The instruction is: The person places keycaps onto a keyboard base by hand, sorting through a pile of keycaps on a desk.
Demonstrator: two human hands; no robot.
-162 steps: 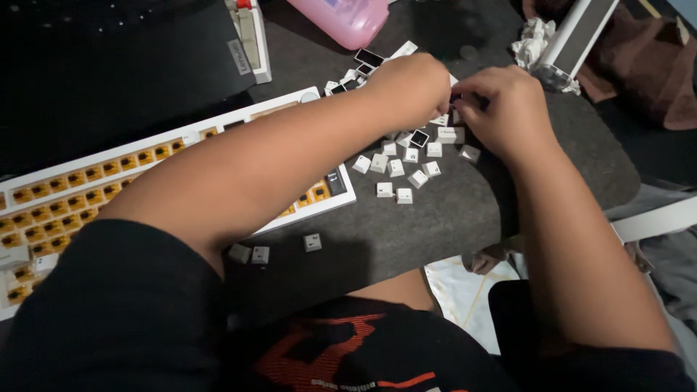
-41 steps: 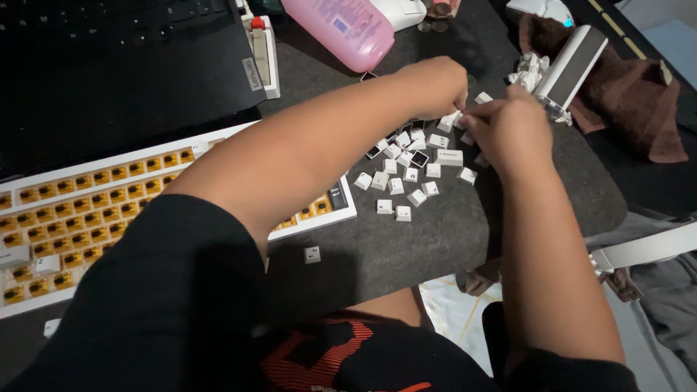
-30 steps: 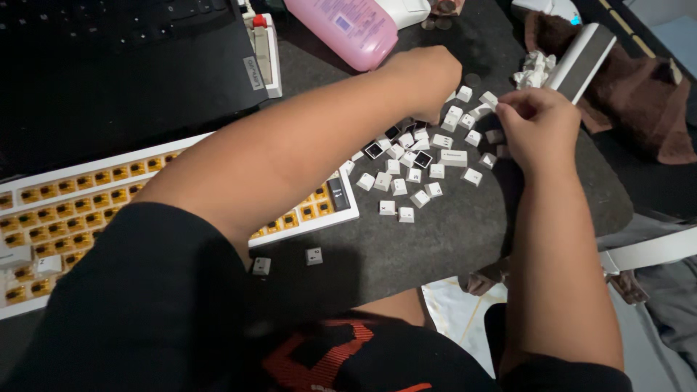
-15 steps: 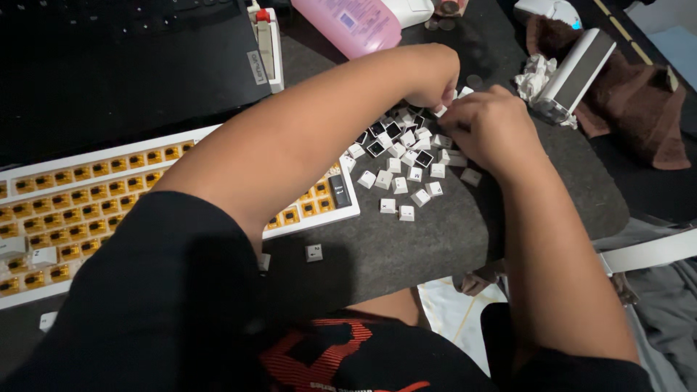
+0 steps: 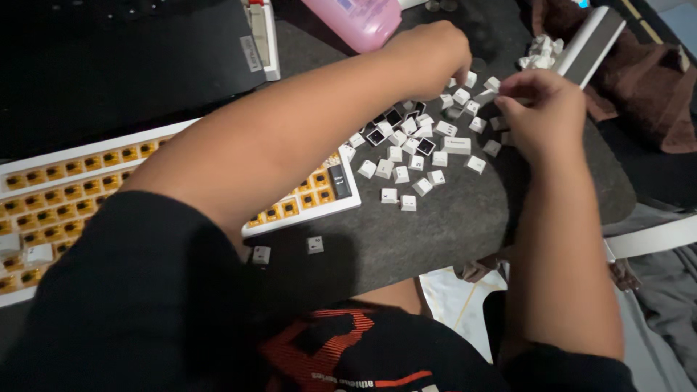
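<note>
Two stray keycaps (image 5: 314,245) lie nearest the person, just below the white keyboard (image 5: 305,214) with its bare amber switches. Farther out, loose white keycaps (image 5: 417,156) are scattered on the dark mat (image 5: 435,232), within reach of both hands. The right hand (image 5: 544,109) pinches something small, probably a cap. The left hand (image 5: 432,51) curls closed over the pile's far edge; what it holds cannot be told.

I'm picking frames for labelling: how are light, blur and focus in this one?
Head view: dim overall; the scattered white keycaps show sharp enough, the right hand is slightly motion-blurred, the black laptop sinks into shadow, and the left hand covers part of the pile.
</note>
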